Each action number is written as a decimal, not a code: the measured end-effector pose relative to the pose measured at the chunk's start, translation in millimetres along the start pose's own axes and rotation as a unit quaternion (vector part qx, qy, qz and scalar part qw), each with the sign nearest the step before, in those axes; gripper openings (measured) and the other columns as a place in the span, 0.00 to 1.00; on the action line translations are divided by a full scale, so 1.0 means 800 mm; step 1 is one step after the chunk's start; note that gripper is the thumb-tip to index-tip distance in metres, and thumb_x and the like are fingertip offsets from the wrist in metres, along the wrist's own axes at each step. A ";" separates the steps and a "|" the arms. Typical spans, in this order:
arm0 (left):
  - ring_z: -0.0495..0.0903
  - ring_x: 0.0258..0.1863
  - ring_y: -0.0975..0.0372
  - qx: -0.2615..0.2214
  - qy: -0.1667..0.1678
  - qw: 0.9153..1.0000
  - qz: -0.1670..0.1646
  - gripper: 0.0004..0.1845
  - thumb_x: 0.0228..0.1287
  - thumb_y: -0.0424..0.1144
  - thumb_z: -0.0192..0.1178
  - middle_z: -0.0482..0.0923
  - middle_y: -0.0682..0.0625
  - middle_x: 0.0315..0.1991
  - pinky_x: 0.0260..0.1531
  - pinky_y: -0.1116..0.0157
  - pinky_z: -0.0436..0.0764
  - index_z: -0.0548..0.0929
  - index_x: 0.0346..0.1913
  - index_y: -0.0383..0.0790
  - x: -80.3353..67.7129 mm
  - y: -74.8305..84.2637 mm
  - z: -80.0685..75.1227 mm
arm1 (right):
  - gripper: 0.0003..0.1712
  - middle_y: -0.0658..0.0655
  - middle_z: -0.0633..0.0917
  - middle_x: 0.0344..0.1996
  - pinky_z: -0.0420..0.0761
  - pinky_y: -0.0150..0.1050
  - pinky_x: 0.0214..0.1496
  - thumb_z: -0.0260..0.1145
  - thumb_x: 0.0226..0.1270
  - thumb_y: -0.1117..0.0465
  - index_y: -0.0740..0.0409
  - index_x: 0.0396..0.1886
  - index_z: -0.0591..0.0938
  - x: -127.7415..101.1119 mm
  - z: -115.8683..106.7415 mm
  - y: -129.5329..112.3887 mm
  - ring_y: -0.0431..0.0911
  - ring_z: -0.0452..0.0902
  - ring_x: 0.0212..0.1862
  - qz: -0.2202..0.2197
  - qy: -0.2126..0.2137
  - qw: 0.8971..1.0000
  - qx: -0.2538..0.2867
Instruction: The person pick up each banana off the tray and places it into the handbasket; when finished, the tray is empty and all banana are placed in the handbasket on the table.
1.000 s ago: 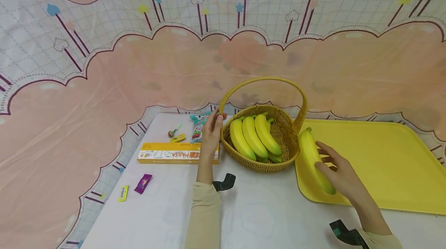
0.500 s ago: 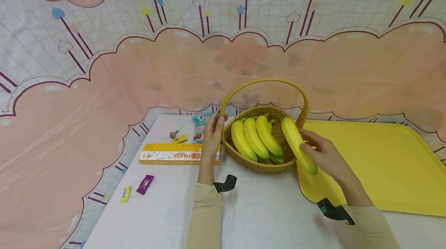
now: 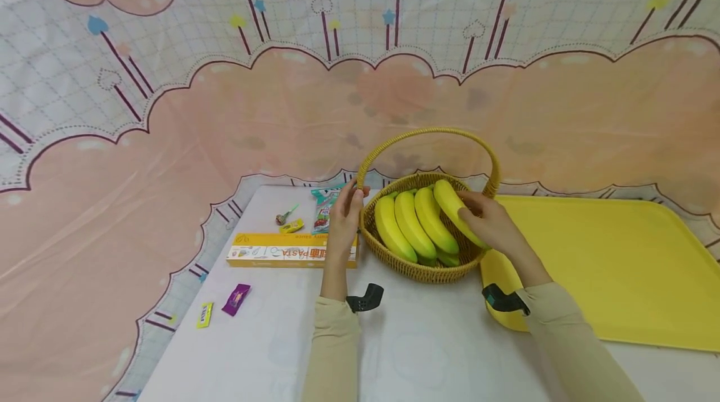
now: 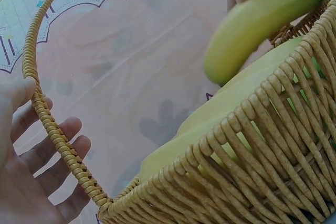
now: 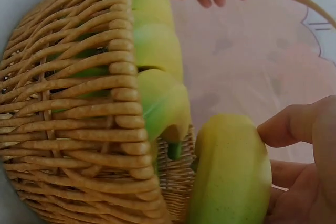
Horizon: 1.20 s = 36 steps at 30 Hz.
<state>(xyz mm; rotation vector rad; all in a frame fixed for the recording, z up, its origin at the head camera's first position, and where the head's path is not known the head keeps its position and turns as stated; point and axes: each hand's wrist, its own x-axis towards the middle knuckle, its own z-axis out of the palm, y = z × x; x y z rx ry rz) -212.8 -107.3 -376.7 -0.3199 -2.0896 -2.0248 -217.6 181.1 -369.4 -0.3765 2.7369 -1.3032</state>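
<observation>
A wicker basket (image 3: 424, 274) with a tall arched handle (image 3: 427, 131) holds several yellow bananas (image 3: 396, 230) with greenish ends. At the handle's left foot my left hand (image 3: 344, 221) grips it, thumb in front and fingers behind in the left wrist view. My right hand (image 3: 495, 227) pinches one more banana (image 3: 454, 209) over the basket's right side. That banana (image 4: 252, 30) hangs tilted above the others in the left wrist view. From the right wrist, the thumb and fingers are seen along one side of the held banana (image 5: 229, 174).
Right of the basket lies a yellow tray (image 3: 607, 271). On the left are a pasta box (image 3: 275, 251), a snack bag (image 3: 322, 217), a lollipop (image 3: 282, 217), a yellow packet (image 3: 292, 226), a purple packet (image 3: 236, 299) and a small yellow packet (image 3: 205, 314).
My right hand has carried the banana leftward from above the tray's edge to over the basket. The left hand stays on the handle, and the basket has kept its place.
</observation>
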 end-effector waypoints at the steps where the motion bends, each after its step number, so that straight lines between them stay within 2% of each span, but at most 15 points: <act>1: 0.70 0.64 0.48 -0.001 0.000 1.000 -0.001 0.23 0.75 0.38 0.44 0.73 0.33 0.59 0.67 0.53 0.65 0.63 0.70 0.39 0.000 0.000 0.000 | 0.29 0.70 0.71 0.63 0.71 0.58 0.60 0.49 0.74 0.54 0.61 0.70 0.62 0.003 0.002 0.001 0.63 0.69 0.61 0.001 -0.001 1.000 0.001; 7: 0.71 0.63 0.49 0.006 0.000 1.000 -0.001 0.23 0.75 0.39 0.44 0.73 0.33 0.58 0.67 0.52 0.65 0.63 0.70 0.39 -0.001 0.001 0.000 | 0.28 0.72 0.71 0.62 0.70 0.58 0.62 0.48 0.74 0.57 0.65 0.69 0.63 0.014 0.017 0.007 0.64 0.68 0.62 0.006 0.008 1.000 0.012; 16: 0.70 0.64 0.50 0.008 -0.006 1.000 0.002 0.23 0.75 0.40 0.44 0.73 0.34 0.59 0.67 0.54 0.65 0.63 0.70 0.40 -0.003 0.000 0.002 | 0.28 0.73 0.71 0.61 0.72 0.57 0.58 0.49 0.71 0.62 0.69 0.67 0.61 0.013 0.032 0.016 0.64 0.71 0.58 0.011 0.010 1.000 0.022; 22: 0.71 0.63 0.49 0.009 -0.006 1.000 0.010 0.23 0.75 0.38 0.44 0.74 0.34 0.58 0.67 0.52 0.66 0.64 0.69 0.39 -0.001 0.002 0.004 | 0.30 0.75 0.66 0.64 0.69 0.59 0.62 0.48 0.72 0.62 0.71 0.69 0.55 0.010 0.027 0.012 0.66 0.67 0.61 0.015 -0.018 1.000 0.016; 26: 0.70 0.64 0.50 0.006 -0.009 1.000 0.003 0.23 0.75 0.38 0.44 0.73 0.34 0.59 0.67 0.54 0.65 0.63 0.70 0.39 0.000 0.002 0.001 | 0.33 0.75 0.62 0.66 0.66 0.60 0.65 0.49 0.73 0.60 0.70 0.71 0.52 0.007 0.026 0.010 0.68 0.63 0.65 0.014 -0.038 0.999 0.011; 31: 0.69 0.65 0.50 0.012 -0.013 1.000 -0.007 0.24 0.75 0.39 0.44 0.71 0.34 0.61 0.68 0.54 0.65 0.61 0.71 0.40 -0.001 -0.008 -0.006 | 0.34 0.73 0.62 0.67 0.67 0.61 0.64 0.51 0.74 0.58 0.67 0.72 0.52 -0.008 0.021 0.016 0.66 0.63 0.65 -0.025 -0.028 0.999 0.020; 36: 0.67 0.67 0.54 0.060 -0.023 0.998 -0.013 0.26 0.74 0.47 0.45 0.72 0.41 0.63 0.68 0.52 0.64 0.61 0.72 0.47 0.002 -0.035 -0.012 | 0.26 0.67 0.70 0.62 0.71 0.59 0.59 0.51 0.74 0.60 0.63 0.68 0.62 -0.034 0.011 0.040 0.60 0.67 0.61 -0.091 0.034 0.995 -0.003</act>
